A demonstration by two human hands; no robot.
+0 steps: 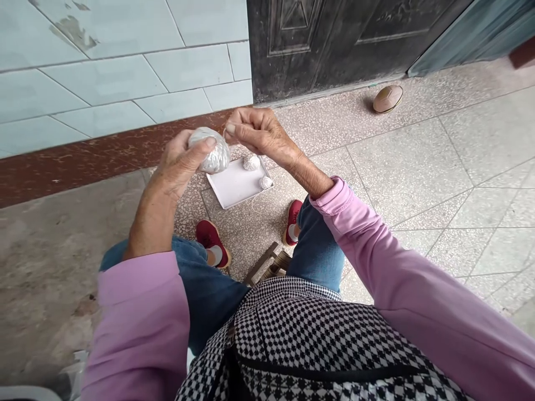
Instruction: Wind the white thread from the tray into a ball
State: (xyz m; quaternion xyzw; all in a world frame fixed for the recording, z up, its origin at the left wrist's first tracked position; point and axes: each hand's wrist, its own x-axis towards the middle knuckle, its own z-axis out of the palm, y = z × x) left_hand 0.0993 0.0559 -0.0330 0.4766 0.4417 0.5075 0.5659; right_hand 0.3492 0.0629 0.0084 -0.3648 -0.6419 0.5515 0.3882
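My left hand (178,161) is wrapped round a shiny, whitish-grey ball (215,156) that looks like wound plastic twine, with the thumb pressed across its front. Close against the ball's right side, my right hand (253,131) is closed in a pinch. A thin pale strand seems to show at its fingertips, though most of it is hidden. Below both hands a shallow white tray (232,186) lies on the floor. In it are a larger white ball of string (251,162) and a smaller one (265,182), with a loose string trailing over the tray's edge.
A tiled wall (117,78) with a brown skirting and a dark door (334,44) stand in front. A brown ball-shaped object (388,99) lies by the door. Part of a low wooden stool (265,264) shows between my legs, near my red shoes (212,239).
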